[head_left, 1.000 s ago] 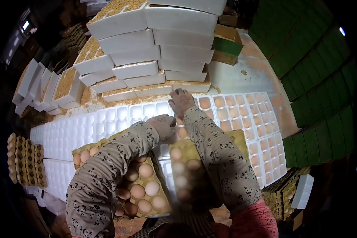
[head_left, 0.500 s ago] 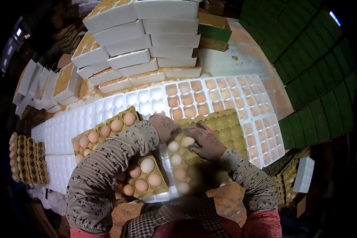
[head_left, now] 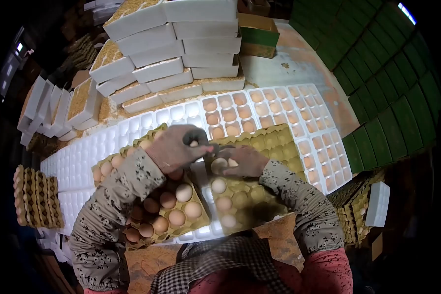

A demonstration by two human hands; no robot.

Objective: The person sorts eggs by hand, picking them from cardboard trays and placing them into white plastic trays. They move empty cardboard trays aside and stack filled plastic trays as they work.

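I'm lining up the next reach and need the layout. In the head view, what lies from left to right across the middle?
Stack of brown pulp trays → tray full of brown eggs → partly filled yellow tray → white foam tray holding eggs → stacked green cartons.

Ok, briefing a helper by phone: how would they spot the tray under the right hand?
Find the white foam trays across the middle; yellow pulp trays lie on them. Take the one furthest right, under the right hand: mostly empty cups, one column of pale eggs, while its neighbour holds many brown eggs.
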